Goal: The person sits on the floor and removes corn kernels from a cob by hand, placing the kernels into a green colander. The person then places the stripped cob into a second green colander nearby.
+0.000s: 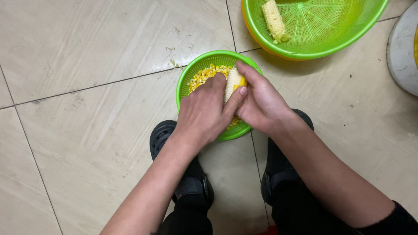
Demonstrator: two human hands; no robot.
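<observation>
A corn cob point(233, 81), partly stripped and pale, is held over a small green basket point(196, 66) on the tiled floor. My left hand point(204, 114) grips the cob from the left, thumb pressed along it. From the right, my right hand point(261, 104) wraps the same cob. Loose yellow kernels point(203, 76) fill the basket under both hands. The lower part of the cob is hidden by my fingers.
A larger green basket point(348, 35) at the top right holds a bare stripped cob point(274, 20). A grey round object point(402, 52) sits at the right edge. My black shoes point(162, 135) stand just below the small basket. Small scraps point(175, 63) lie on the tiles.
</observation>
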